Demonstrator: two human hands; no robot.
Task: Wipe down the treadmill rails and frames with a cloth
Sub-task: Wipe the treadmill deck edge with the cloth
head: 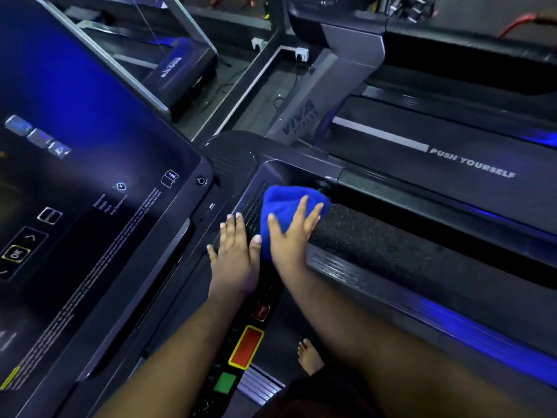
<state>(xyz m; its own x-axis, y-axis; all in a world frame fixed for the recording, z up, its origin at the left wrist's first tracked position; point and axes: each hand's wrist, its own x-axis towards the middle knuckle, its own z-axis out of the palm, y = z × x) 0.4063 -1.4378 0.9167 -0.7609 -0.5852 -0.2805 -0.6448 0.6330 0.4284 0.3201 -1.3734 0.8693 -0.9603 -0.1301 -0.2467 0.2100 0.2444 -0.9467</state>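
Right at the console's corner, a blue microfiber cloth (278,206) is pressed flat by the right hand (291,233), fingers splayed straight; the left hand (236,254) is laid flat beside it, fingers relaxed, nothing gripped.

The cloth (286,212) is bright blue, the console (99,182) is black with white print, its stop button (246,346) red with yellow border, another button (224,383) green.

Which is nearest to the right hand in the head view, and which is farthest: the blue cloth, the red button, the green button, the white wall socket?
From the right hand:
1. Blue cloth, directly under the flat fingers.
2. Red button, below on the console strip.
3. Green button, just beyond the red one, lower.
4. White wall socket, far above, on the floor frame.
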